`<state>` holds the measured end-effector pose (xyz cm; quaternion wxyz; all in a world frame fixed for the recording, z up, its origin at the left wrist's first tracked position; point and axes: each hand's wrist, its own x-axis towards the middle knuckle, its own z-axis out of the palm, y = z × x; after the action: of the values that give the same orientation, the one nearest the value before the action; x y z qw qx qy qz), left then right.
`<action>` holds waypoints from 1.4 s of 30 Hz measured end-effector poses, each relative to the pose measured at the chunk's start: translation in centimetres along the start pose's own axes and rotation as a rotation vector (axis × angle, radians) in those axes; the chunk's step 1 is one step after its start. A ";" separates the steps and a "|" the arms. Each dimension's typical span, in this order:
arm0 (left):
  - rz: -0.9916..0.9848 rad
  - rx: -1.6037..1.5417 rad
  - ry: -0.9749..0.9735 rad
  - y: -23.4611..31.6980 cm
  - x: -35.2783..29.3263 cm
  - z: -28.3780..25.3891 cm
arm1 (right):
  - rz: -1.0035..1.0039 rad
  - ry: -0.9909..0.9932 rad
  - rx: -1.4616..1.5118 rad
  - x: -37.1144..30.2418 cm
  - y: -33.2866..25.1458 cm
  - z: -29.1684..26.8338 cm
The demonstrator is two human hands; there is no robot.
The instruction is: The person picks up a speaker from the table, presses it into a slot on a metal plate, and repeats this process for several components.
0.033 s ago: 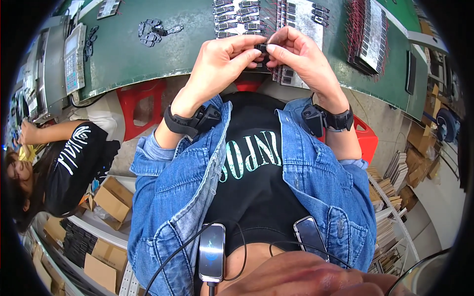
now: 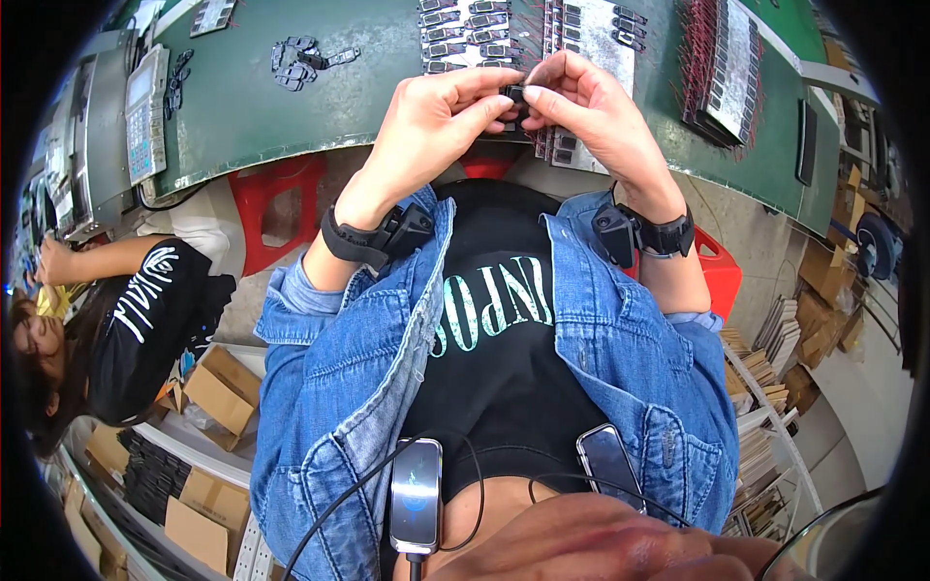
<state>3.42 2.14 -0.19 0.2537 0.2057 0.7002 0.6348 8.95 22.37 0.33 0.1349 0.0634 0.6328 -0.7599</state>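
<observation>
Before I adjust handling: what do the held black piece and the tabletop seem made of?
Black piece: perhaps hard plastic, judging by its opaque, boxy look; mostly covered, so finish unclear.
Tabletop: green, smooth-looking sheet, perhaps rubber or vinyl, judging by its even color and soft sheen.

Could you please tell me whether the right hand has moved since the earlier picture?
No, not visibly: the right hand lies in the same place against the table, so there is no direction to give.

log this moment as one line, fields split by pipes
left hand: holds small black part | right hand: holds same part | on green table: black pieces at left, red-wired board at right
</observation>
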 end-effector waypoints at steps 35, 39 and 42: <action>0.011 -0.118 0.168 -0.2 0.2 0.8 | -0.364 0.391 -0.723 -1.0 -0.7 3.2; 0.005 -0.099 0.174 -0.3 0.1 0.8 | -0.225 0.337 -0.630 -0.8 -0.8 2.6; 0.039 -0.012 0.149 -0.3 0.2 0.7 | -0.387 0.309 -0.680 -0.5 -0.1 1.9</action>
<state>3.70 2.73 -0.56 0.1899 0.1698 0.7091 0.6575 9.49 20.60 0.92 -0.0937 0.0084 0.8605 -0.5008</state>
